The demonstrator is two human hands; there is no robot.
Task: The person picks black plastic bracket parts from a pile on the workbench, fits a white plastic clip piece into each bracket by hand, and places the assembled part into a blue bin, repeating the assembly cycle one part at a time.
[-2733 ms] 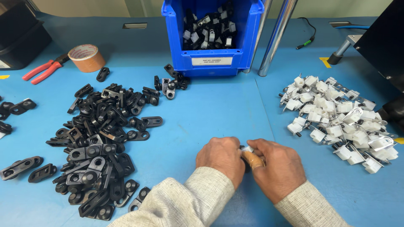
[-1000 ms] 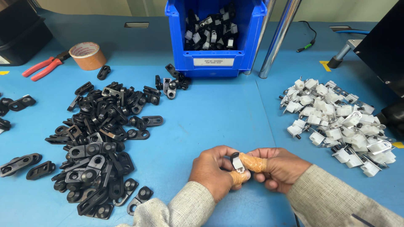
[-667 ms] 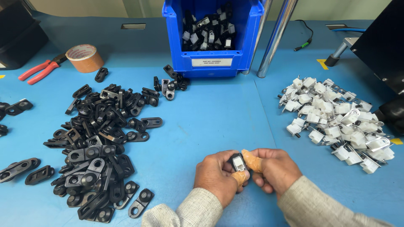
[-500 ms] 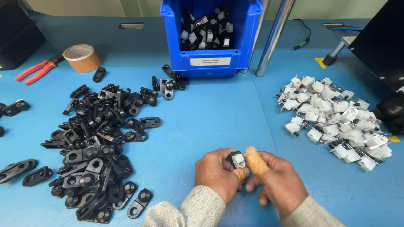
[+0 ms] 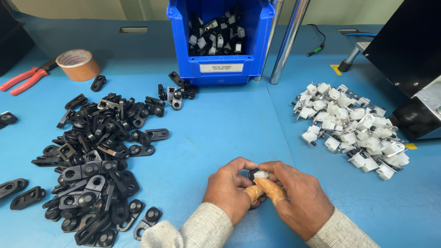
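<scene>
Left of the blue bin (image 5: 220,69) and nearer: a heap of black brackets (image 5: 92,156). Straight below the bin, close to the near table edge: left hand (image 5: 229,189) and right hand (image 5: 296,197) pressed together, both pinched on one small piece (image 5: 259,174), white clip on black bracket, between thumbs and taped fingertips (image 5: 268,189). Probably light, stiff plastic, small enough to slip; best gripped by the edges. Right of the bin: a heap of white clips (image 5: 353,126).
</scene>
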